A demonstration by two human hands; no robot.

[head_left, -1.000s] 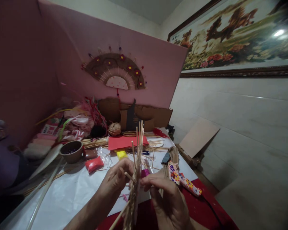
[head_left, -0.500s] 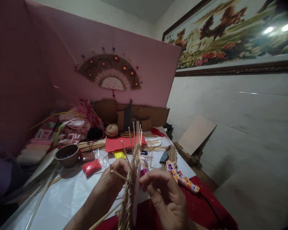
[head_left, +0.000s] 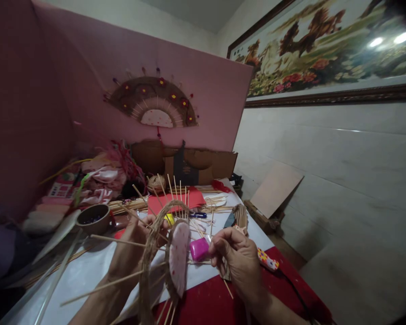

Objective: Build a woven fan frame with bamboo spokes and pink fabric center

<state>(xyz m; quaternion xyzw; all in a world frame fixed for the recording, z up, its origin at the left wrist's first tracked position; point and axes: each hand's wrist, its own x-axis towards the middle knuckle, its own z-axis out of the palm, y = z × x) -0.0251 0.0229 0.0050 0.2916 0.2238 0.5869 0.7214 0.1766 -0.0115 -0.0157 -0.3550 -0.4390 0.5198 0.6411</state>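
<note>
A half-round fan frame of thin wooden sticks, woven with brown twine [head_left: 145, 266], stands tilted before me. At its base is a white half-disc [head_left: 179, 259] with small pinkish dots. My left hand [head_left: 130, 246] is closed on the fan from the left, its fingers partly hidden behind the sticks and twine. To the right of the fan, my right hand [head_left: 238, 259] is closed in a pinch; whatever is in its fingertips is too small to make out. Just left of those fingertips lies a magenta packet [head_left: 199, 249].
A finished fan [head_left: 155, 99] hangs on the pink board. On the table are a bowl of dark beads [head_left: 94, 219], red paper [head_left: 194, 197], a twine ball [head_left: 156, 183] and bundled sticks. A flower-patterned tool [head_left: 268, 260] with a cord lies right, beside corrugated card [head_left: 240, 215].
The fan has turned from nearly edge-on to show its dotted half-disc, and its top has tilted left. My left hand went left with it; my right hand moved slightly right, its fingers closing.
</note>
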